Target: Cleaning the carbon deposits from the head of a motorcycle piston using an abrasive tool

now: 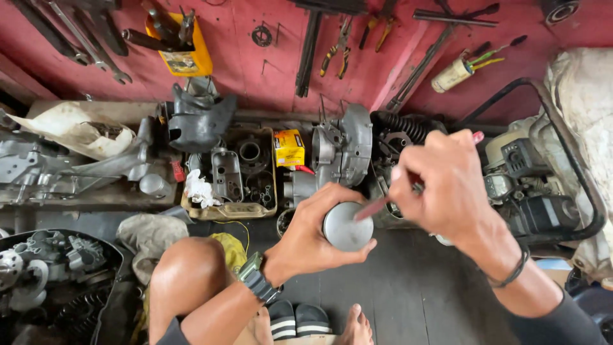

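Your left hand (306, 239) sits at the centre of the frame, curled closed around a round grey metal piston (347, 225) whose flat crown faces up toward you; the fingers wrap behind and under it and the thumb presses along its lower edge, so its short axis points out of the picture at the camera. Your right hand (447, 185) is just to the right and slightly above, closed in a pinch on a slim red-handled tool (377, 206). That tool's long axis runs from upper right, where a red end shows above your knuckles, down to lower left, and its tip meets the right-hand rim of the piston crown. So the piston lies down and to the left of the right hand, touching the tool's tip, and the left hand is the nearer one, already carrying it. Behind both hands, along the middle of the frame, a grey metal engine casing (341, 150) stands beside a small yellow cardboard box (288, 147), and pliers with orange grips (337, 51) hang on the red wall (255, 70) at top centre.
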